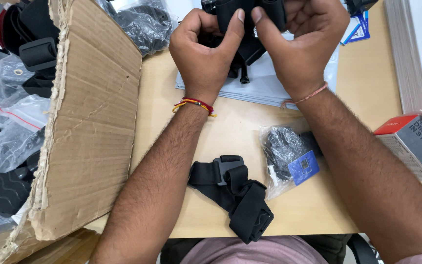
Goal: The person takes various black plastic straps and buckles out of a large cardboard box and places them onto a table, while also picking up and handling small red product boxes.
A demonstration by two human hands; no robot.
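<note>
My left hand (206, 46) and my right hand (304, 41) are raised together at the top of the view, both gripping a black strap assembly (247, 46) with a plastic part, thumbs pressed side by side on it. A loose end of it hangs down over white plastic sleeves (260, 85) on the wooden table (230, 127). Between my forearms lies a second black elastic strap with a buckle (235, 193), untouched. Beside it sits a clear bag (286, 156) holding black parts and a small blue card.
A large open cardboard box (89, 122) fills the left side, full of bagged black straps and parts (15, 122). A grey and red carton (416, 146) sits at the right edge. Another bag of black parts (145, 24) lies at top centre.
</note>
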